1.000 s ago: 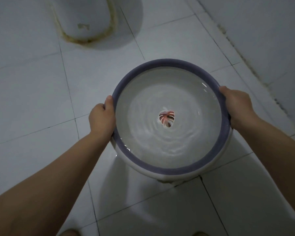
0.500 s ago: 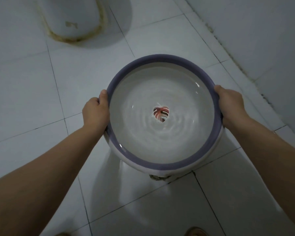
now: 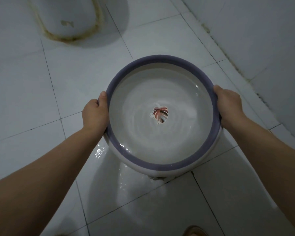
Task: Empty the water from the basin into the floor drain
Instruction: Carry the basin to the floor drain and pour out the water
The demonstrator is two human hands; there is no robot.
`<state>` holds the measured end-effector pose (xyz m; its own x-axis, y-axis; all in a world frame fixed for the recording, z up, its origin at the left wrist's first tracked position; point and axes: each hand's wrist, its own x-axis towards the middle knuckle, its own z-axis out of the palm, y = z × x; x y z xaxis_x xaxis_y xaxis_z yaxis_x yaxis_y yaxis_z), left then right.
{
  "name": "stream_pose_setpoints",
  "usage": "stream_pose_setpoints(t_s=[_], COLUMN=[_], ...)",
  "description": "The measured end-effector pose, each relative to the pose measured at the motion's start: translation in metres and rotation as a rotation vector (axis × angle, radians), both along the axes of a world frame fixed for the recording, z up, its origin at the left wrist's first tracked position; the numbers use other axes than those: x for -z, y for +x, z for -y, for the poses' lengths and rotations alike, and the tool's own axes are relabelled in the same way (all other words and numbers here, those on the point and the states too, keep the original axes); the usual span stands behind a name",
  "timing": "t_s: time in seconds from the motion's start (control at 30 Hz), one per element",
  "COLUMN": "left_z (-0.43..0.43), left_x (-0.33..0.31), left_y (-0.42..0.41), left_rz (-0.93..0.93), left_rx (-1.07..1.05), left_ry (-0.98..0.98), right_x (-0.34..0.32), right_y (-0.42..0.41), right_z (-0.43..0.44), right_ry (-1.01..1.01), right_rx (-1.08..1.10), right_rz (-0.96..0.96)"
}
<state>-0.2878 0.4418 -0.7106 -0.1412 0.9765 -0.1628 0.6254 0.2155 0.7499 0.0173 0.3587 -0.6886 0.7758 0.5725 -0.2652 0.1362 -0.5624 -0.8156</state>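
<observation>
Gripping the water-filled basin (image 3: pixel 162 160) by its purple rim, left hand (image 3: pixel 94 114) and right hand (image 3: pixel 229 106) clamped on opposite sides above the wet tiled floor (image 3: pixel 32 99), I risk sloshing water wide of the drain, which I cannot see.
</observation>
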Motion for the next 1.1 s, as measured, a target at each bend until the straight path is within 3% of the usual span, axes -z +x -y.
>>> stream_pose_setpoints(t_s=[1.1], left_z=[-0.012], left_x=[0.001], left_y=[0.011], left_rz=[-0.006], left_rx=[0.044], left_ry=[0.021], right_x=[0.008], right_y=[0.012], right_z=[-0.001], right_ry=[-0.003], right_rx=[0.027], right_rz=[0.065])
